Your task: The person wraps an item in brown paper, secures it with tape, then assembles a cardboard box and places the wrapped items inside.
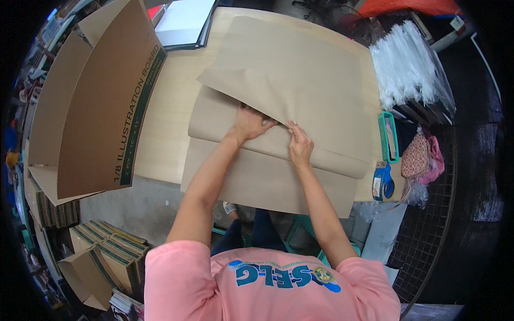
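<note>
Large sheets of brown kraft paper (305, 64) lie on the table in front of me, with folds running across the near part. One corner of the upper sheet is lifted into a flap. My left hand (250, 122) reaches beneath that flap, its thumb stretched to the right, apart from the other fingers. The flap hides part of those fingers. Just to the right, my right hand (300, 143) pinches the flap's edge between thumb and fingers. A lower sheet (267, 179) hangs past the table's near edge.
An open cardboard box (96, 107) stands at left, near a white stack (184, 24) at the back. Along the right are plastic-wrapped packs (404, 64), a green basket (388, 137), a blue tape dispenser (383, 182) and a patterned pouch (415, 158). Cartons (110, 249) sit lower left.
</note>
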Tool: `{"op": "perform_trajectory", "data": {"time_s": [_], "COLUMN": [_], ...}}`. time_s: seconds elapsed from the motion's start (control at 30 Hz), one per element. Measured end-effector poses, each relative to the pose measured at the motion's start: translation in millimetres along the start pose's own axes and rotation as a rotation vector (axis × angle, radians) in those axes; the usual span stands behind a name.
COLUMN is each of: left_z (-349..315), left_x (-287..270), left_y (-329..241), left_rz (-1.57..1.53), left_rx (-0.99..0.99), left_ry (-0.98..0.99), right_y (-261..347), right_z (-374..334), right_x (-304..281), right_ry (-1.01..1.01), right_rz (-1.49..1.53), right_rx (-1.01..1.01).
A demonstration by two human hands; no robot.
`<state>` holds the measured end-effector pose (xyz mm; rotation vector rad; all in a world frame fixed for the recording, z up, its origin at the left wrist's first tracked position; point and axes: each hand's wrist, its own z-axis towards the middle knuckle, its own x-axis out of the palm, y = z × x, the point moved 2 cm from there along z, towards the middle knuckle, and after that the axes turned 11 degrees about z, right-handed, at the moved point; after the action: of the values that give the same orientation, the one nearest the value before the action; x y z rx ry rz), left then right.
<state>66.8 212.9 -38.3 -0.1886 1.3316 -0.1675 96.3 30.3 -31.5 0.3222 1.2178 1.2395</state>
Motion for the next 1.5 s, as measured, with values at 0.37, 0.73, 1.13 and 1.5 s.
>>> {"op": "perform_trajectory", "data": {"time_s": [0.37, 0.73, 1.13, 1.5], "left_z": [-36, -25, -12, -122], "left_x": [17, 0, 6, -78], "left_y": [-71, -99, -78, 2], "left_rz": [0.18, 0.188, 0.182, -0.01], "left_rx": [-0.223, -0.335, -0.166, -0.135], "left_ry": [0.131, 0.232, 0.382, -0.108], "right_y": [2, 80, 12, 11], "right_z": [-1, 48, 12, -12], "right_x": [3, -37, -6, -19], "right_ry": [-0.012, 0.022, 0.184, 0.554], "right_rz": [-0.025, -0.181, -0.221, -0.225], "right_rx": [-0.017, 0.087, 0.139, -0.028]}}
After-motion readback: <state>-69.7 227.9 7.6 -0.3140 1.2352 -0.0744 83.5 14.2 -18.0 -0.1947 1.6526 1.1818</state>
